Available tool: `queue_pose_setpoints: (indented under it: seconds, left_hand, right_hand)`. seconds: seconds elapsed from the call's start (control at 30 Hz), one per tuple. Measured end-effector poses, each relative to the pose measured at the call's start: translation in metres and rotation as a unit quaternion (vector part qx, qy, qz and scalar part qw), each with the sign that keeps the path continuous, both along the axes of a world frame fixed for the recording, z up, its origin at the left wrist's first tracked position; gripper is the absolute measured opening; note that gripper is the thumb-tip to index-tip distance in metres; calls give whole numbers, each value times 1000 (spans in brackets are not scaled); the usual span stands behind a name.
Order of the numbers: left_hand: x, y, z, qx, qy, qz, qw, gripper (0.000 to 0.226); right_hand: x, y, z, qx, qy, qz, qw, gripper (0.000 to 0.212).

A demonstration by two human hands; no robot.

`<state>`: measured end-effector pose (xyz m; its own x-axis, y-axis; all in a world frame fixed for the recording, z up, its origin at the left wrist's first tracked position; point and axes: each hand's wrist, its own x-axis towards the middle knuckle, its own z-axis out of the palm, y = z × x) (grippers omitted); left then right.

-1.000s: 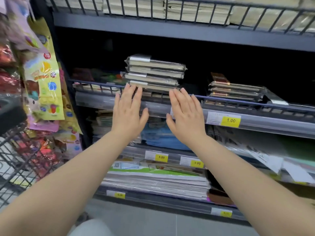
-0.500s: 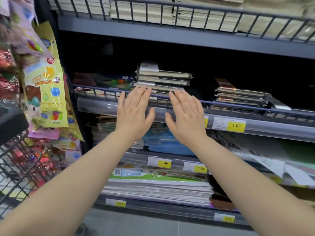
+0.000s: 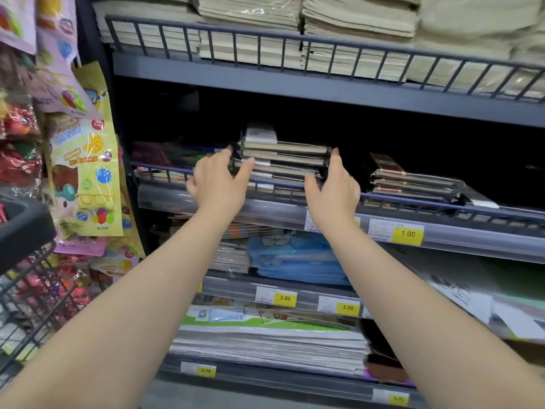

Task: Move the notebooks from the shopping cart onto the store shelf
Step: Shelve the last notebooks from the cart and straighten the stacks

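A stack of several plastic-wrapped notebooks [image 3: 283, 156] lies on the middle store shelf [image 3: 442, 219] behind its low wire rail. My left hand [image 3: 216, 180] is at the stack's left end, fingers spread, thumb touching the lower notebooks. At the right end is my right hand [image 3: 334, 184], fingers up alongside the stack's edge. Both hands flank the stack without gripping it. The black shopping cart [image 3: 26, 246] shows at the left edge; its contents are hidden.
A second, lower stack of notebooks [image 3: 413, 184] lies to the right on the same shelf. Beige paper pads [image 3: 354, 31] fill the shelf above. Blue and white stationery sits on lower shelves. Colourful snack bags [image 3: 85, 160] hang at the left.
Both hands have moved from flat in front of the rail to either side of the notebook stack, spreading apart. The stack now sits farther back and straighter.
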<state>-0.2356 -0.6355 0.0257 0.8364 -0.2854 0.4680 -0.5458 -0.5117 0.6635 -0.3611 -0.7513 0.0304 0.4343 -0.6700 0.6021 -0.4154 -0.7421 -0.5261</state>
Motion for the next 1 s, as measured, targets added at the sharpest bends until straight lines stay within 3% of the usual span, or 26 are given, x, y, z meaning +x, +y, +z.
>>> queue_pose_setpoints:
  seconds: [0.1, 0.4, 0.53, 0.6, 0.67, 0.8, 1.0]
  left_hand:
    - [-2, -6, 7, -40, 64, -33, 997, 53]
    - [-3, 2, 1, -111, 44, -46, 992, 45]
    - [-1, 7, 0, -99, 54, -88, 990, 63]
    - [-2, 12, 0, -165, 85, -136, 973, 72]
    - [-4, 12, 3, -239, 107, -155, 952, 66]
    - [-2, 4, 5, -196, 38, -90, 976, 49]
    - [2, 2, 12, -131, 18, -43, 990, 39]
  right_hand:
    - [4, 2, 4, 73, -18, 8, 997, 61]
    - [-1, 11, -16, 97, -182, 79, 975, 40]
    - [-3, 9, -10, 121, -185, 96, 970, 39]
    - [-4, 8, -8, 125, -193, 97, 968, 40]
    - [-3, 7, -7, 127, -196, 98, 967, 43]
    - [-3, 5, -5, 162, -216, 111, 956, 42]
    - [-2, 6, -2, 173, -230, 112, 951, 39]
